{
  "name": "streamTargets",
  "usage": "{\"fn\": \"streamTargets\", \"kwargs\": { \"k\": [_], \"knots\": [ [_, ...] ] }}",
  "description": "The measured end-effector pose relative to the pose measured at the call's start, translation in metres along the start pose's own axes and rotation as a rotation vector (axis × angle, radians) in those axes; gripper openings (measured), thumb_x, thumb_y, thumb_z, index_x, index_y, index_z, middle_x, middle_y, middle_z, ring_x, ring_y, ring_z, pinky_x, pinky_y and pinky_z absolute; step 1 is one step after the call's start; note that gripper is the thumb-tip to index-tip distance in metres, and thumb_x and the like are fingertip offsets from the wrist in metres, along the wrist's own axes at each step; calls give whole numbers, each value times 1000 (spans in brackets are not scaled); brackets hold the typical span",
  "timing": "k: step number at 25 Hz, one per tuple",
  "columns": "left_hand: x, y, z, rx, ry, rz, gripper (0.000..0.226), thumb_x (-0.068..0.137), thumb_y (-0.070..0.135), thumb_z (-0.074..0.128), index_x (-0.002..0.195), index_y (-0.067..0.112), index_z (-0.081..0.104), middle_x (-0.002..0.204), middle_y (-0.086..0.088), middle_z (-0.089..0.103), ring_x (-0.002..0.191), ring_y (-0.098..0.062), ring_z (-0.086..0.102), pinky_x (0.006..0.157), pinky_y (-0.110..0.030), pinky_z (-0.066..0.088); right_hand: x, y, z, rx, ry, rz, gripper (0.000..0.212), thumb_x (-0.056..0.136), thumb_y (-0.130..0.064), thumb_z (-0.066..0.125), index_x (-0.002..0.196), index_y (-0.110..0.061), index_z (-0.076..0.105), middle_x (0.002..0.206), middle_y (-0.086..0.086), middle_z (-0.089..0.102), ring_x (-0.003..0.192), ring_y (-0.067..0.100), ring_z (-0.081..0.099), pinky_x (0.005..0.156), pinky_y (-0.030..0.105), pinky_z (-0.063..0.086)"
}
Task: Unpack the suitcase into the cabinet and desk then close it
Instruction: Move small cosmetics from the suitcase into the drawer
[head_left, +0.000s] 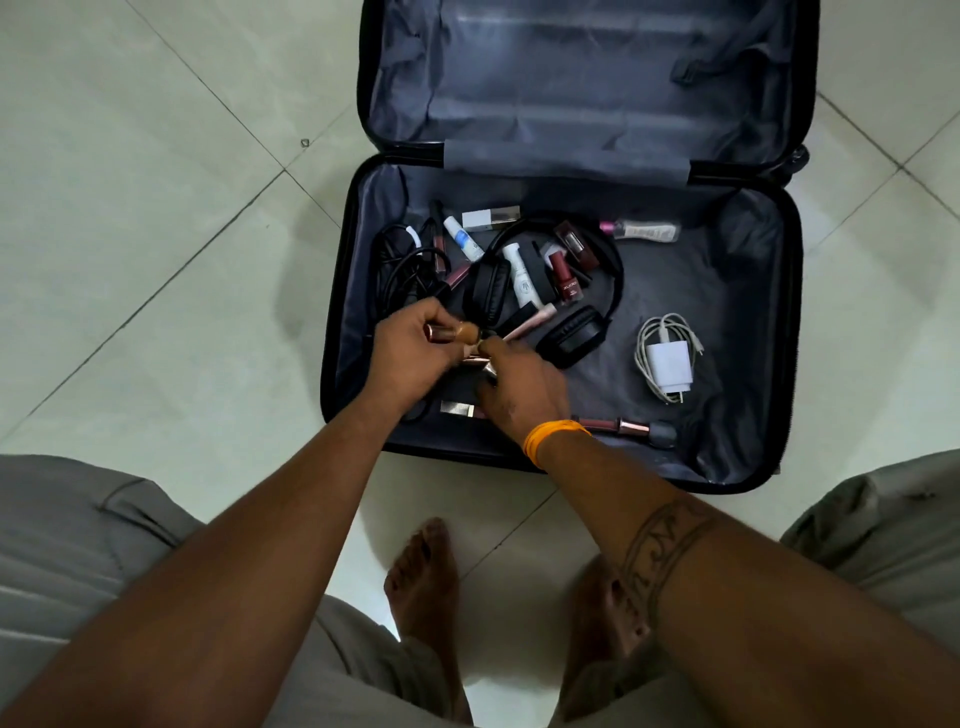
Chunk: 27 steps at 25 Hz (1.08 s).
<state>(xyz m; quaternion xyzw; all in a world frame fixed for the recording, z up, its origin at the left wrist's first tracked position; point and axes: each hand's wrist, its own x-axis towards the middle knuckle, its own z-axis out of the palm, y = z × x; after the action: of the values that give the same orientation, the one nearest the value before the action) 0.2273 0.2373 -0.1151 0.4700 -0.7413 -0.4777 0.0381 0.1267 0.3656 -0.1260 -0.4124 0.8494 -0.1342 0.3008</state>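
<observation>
While the open black hard-shell suitcase with grey fabric lining (748, 457) lies flat on the pale tiled floor (156, 234), both hands work low in its near-left corner. Left hand (410, 358) — fingers curled round a small copper-capped cosmetic tube (451, 332), thumb on top. Right hand (519, 387) — fingertips pinching a second rose-gold tube just under the left fingers, though what else it grips I cannot tell. Risk now: two slick little cylinders bunched together could squirt out and roll back among the clutter. Just beyond the fingers, the black over-ear headphones (569, 332) and tangled black cables (405, 265) could snag a knuckle on the lift. Well right of the fingers sits the white charger with coiled cable (670, 366) — easily forgotten.
</observation>
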Motion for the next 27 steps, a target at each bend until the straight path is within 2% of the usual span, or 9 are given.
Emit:
{"fn": "streamTargets", "kwargs": {
  "k": [2,5,7,11,15,18,21,23,27],
  "knots": [
    [5,3,-7,-43,-40,-14,28,72,9,93,89,9,71,84,-1,74,65,-2,69,58,-20,56,10,-2,7,-101,-26,-22,36,95,-21,59,131,-17,55,118,14,64,99,42,68,71,41,49],
    [10,15,-10,-21,-50,38,30,70,18,96,91,15,75,88,4,75,76,-2,70,68,-17,56,17,3,10,-140,-9,-20,40,97,-22,60,136,-20,56,116,13,62,96,42,69,70,42,51],
    [12,19,-10,-28,-40,16,28,69,16,94,87,21,73,89,7,75,82,-6,71,75,-22,59,17,9,11,-66,0,-16,35,94,-32,65,126,-18,61,114,12,64,97,41,68,71,40,50],
    [21,17,-8,-82,21,-73,30,64,6,78,73,27,58,93,4,78,91,-17,75,84,-47,61,24,1,2,348,105,193,26,80,-42,76,89,-22,61,89,5,72,85,32,67,69,37,54],
    [30,21,-5,-184,22,-141,18,64,10,75,74,18,62,86,0,79,89,-22,76,84,-52,62,31,-6,-14,798,273,347,19,75,-23,79,77,-25,61,71,-7,65,65,10,58,63,27,48],
    [35,37,-2,-314,15,-197,15,61,8,70,69,17,61,73,-13,72,77,-35,76,71,-50,64,34,-2,-31,957,412,383,6,79,-24,71,80,-23,65,70,-5,70,67,16,66,65,31,54],
    [46,68,9,-346,16,-213,21,72,-5,55,75,16,53,58,-7,59,52,-21,64,52,-32,51,39,14,-58,1146,506,443,8,83,-24,66,75,-23,67,64,-5,64,65,16,60,67,35,51],
    [55,92,24,-278,11,-171,23,75,-5,50,75,18,45,58,-6,57,48,-19,62,50,-28,45,40,35,-81,1296,564,517,8,79,-24,69,72,-20,67,62,-4,58,61,15,54,63,32,46],
    [58,116,69,195,-62,59,10,90,14,55,98,16,48,93,-13,69,85,-37,69,65,-38,45,27,72,-96,1572,412,702,16,80,-29,77,90,-20,69,73,2,62,55,14,59,50,27,51]
  ]
}}
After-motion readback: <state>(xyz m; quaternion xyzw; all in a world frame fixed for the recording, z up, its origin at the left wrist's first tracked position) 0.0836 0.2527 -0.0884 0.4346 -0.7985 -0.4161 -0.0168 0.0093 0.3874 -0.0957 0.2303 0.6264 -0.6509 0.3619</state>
